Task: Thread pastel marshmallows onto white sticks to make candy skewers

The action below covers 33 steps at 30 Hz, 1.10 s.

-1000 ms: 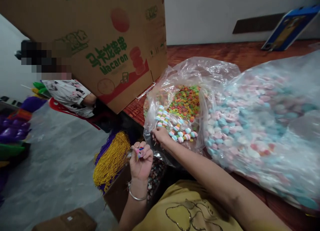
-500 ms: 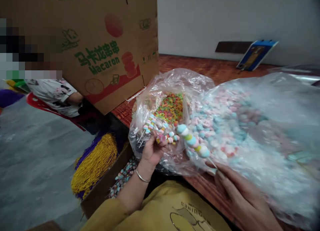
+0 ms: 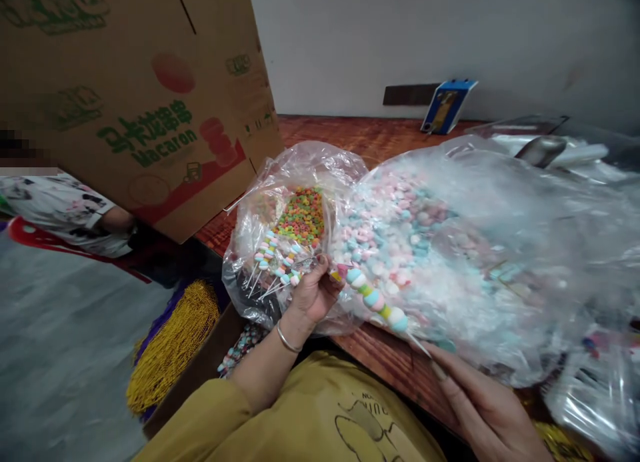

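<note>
In the head view, my right hand (image 3: 487, 402) pinches the thin white stick of a marshmallow skewer (image 3: 374, 301). Pale blue, pink and white marshmallows alternate with yellow-green pieces along it. My left hand (image 3: 316, 294), a bangle on its wrist, is closed on a small pink and yellow printed plastic wrapper (image 3: 341, 271). The skewer's tip meets or lies right by this wrapper; which of the two I cannot tell. Just behind my left hand, several finished skewers (image 3: 270, 249) lie at the front of an open clear bag (image 3: 320, 157) of colourful ring candies (image 3: 303, 215).
A large clear bag (image 3: 500, 202) of pastel marshmallows (image 3: 370, 235) covers the right of the wooden table (image 3: 330, 129). A tall carton (image 3: 150, 82) stands at the left. Below it are a box of skewers (image 3: 240, 352), yellow fringe (image 3: 173, 345) and a seated person's arm (image 3: 117, 219).
My left hand has moved right with the wrapper, out to the skewer's tip. The skewer stays in my right hand. The view has turned right, showing more of the table's right side.
</note>
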Each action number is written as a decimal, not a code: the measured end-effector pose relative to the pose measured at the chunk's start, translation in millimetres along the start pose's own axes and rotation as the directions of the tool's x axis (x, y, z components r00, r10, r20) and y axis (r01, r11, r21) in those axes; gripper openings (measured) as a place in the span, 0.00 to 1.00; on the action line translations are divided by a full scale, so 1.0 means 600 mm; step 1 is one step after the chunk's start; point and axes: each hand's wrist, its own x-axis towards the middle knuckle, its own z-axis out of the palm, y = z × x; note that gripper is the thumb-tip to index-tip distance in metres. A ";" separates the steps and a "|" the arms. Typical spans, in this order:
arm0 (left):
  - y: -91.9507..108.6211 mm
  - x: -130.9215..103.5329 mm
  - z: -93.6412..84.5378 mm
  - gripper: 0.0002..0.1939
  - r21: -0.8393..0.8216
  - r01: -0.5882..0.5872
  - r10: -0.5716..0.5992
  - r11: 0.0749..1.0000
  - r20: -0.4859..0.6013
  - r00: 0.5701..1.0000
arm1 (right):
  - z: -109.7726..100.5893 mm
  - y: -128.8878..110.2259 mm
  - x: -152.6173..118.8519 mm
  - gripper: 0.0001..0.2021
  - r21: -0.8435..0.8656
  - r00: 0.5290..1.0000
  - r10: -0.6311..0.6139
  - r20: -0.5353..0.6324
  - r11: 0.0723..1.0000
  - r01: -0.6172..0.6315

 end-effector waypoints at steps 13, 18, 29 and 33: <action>-0.020 0.003 0.011 0.14 0.249 -0.208 0.175 0.946 0.148 0.973 | -0.037 -0.004 -0.024 0.14 -0.078 0.997 0.057 0.053 0.995 -0.053; -0.026 -0.005 0.019 0.14 0.321 -0.185 0.085 0.929 0.301 0.950 | -0.023 -0.008 -0.036 0.14 0.142 0.946 0.306 0.109 0.937 -0.319; -0.049 -0.015 0.043 0.13 0.209 -0.084 0.036 0.974 0.223 0.974 | 0.064 -0.030 -0.069 0.19 0.750 0.634 0.606 0.480 0.091 -0.655; -0.054 -0.030 0.063 0.12 0.196 -0.049 0.004 0.979 0.222 0.975 | 0.082 -0.041 -0.058 0.16 0.781 0.632 0.542 0.554 -0.074 -0.621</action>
